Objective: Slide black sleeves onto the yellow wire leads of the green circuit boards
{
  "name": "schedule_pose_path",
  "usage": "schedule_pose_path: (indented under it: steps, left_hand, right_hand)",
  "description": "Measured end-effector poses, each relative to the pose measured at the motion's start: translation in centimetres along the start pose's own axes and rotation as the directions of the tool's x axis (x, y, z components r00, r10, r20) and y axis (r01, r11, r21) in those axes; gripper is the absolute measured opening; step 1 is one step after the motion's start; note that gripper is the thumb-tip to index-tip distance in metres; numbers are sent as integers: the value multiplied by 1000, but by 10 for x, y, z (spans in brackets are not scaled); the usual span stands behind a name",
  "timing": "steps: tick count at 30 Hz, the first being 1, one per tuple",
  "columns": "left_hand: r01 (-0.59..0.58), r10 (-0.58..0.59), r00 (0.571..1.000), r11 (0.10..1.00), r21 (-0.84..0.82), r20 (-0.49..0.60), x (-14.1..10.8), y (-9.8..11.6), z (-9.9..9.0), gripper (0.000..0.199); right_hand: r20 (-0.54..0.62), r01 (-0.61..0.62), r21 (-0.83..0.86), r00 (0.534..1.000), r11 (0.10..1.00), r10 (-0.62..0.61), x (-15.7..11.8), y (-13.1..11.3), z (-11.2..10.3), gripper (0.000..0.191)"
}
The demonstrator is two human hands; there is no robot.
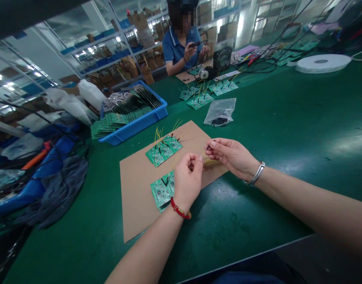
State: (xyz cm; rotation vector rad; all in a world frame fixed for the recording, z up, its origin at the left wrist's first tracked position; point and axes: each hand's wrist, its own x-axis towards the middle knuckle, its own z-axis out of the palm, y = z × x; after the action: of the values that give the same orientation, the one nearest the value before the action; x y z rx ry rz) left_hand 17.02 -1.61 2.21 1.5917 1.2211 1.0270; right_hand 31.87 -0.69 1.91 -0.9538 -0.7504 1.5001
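Note:
My right hand (pixel 232 156) pinches a small black connector (pixel 209 146) between thumb and fingertips. Fine yellow wires (pixel 208 161) trail from there towards my left hand (pixel 188 177), whose curled fingers seem closed on them. Below both hands lies a brown cardboard sheet (pixel 139 201). On it are a group of green circuit boards with yellow wires (pixel 163 150) and a second group (pixel 162 191), which my left hand partly hides.
A blue crate (pixel 136 128) packed with circuit boards stands beyond the cardboard on the green workbench (pixel 272 118). Nearby lie a plastic bag (pixel 219 111) and more wired boards (pixel 198 98). A seated person (pixel 176 49) works at the far side, near a small fan (pixel 222 59).

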Motion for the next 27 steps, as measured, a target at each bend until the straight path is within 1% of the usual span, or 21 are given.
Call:
schedule_pose_path:
  steps: [10, 15, 20, 27]
  left_hand:
    - [8, -8, 1000, 1000, -24, 2, 0, 2, 0, 16]
    - [1, -1, 1000, 1000, -18, 6, 0, 0, 0, 17]
    - [1, 0, 1000, 999, -32, 11, 0, -1, 0, 17]
    - [3, -3, 1000, 999, -33, 18, 0, 0, 1, 16]
  right_hand:
    - [20, -5, -31, 1000, 1000, 6, -3, -1, 2, 24]
    - [2, -15, -18, 1000, 1000, 15, -2, -1, 2, 23]
    - [38, -37, -21, 999, 999, 38, -3, 1, 2, 22]
    - [49, -58, -16, 997, 998, 59, -3, 4, -1, 22]
